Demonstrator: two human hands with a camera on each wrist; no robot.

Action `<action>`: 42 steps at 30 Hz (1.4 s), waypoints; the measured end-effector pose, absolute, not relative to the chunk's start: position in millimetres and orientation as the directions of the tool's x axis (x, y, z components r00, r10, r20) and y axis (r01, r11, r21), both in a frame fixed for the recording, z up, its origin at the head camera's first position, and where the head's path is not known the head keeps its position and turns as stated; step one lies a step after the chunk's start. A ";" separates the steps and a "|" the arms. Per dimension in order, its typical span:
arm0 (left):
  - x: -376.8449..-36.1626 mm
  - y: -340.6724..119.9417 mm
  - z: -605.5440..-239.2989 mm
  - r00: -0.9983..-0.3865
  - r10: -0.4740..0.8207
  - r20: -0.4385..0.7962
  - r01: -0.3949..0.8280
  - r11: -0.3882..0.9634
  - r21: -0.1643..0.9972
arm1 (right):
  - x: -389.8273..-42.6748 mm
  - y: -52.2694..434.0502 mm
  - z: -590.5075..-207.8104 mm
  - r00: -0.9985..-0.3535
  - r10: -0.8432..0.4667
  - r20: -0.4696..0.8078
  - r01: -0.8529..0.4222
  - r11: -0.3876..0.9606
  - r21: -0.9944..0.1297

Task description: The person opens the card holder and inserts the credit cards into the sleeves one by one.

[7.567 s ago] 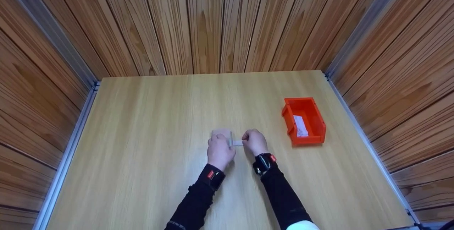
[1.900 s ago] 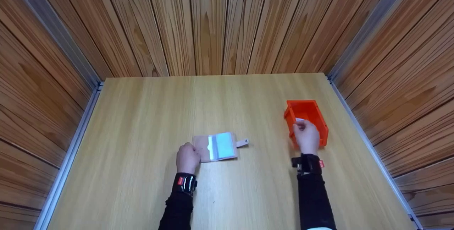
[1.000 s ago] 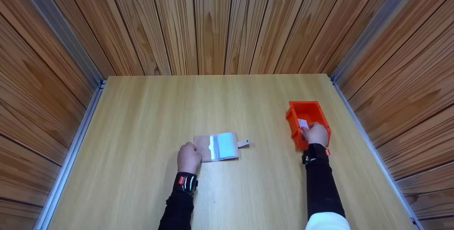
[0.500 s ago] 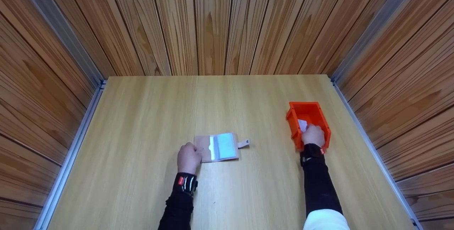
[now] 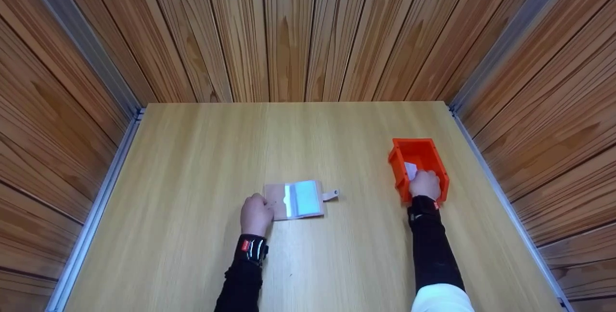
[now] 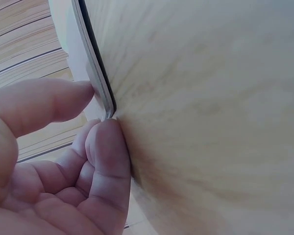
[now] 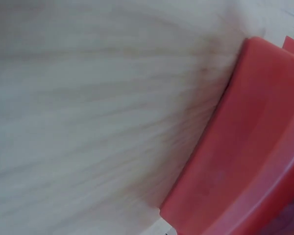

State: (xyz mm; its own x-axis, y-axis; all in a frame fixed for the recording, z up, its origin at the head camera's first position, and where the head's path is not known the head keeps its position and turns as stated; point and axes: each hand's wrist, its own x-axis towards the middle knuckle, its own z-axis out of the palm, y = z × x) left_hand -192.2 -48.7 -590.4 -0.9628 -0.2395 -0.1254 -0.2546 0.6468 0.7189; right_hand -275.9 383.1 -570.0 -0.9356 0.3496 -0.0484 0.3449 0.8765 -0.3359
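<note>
The left hand (image 5: 255, 214) rests on the table (image 5: 192, 167) at the left edge of the open card holder (image 5: 294, 200). In the left wrist view its fingers (image 6: 105, 161) are curled, thumb and a fingertip pinching the holder's thin edge (image 6: 95, 73) against the table. The holder lies flat near the table's middle, its 2 halves spread, a pale blue sleeve on the right half and a small tab sticking out to the right.

The right hand (image 5: 424, 184) is down inside the near end of the orange bin (image 5: 417, 150), which stands well apart to the right of the holder. A white card (image 5: 410, 169) shows in the bin just beyond the knuckles, touching the hand. The fingers are hidden, so I cannot tell whether they grip the card or only touch it.

Compared with 1.9 s ago, the right hand has gone deeper into the bin. The left hand and the holder have not moved.
</note>
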 end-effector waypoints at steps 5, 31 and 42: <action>-194.2 -48.4 -589.4 -0.948 -0.241 -0.210 -0.316 0.613 0.724 | -276.9 385.5 -572.2 -0.934 0.347 -0.084 0.355 0.872 -0.337; -193.6 -48.2 -589.6 -0.957 -0.237 -0.168 -0.283 0.628 0.725 | -277.8 387.7 -572.8 -0.948 0.303 -0.098 0.317 0.878 -0.359; -193.8 -48.4 -588.2 -0.953 -0.236 -0.191 -0.299 0.613 0.731 | -280.4 389.7 -573.1 -0.941 0.323 -0.105 0.338 0.855 -0.393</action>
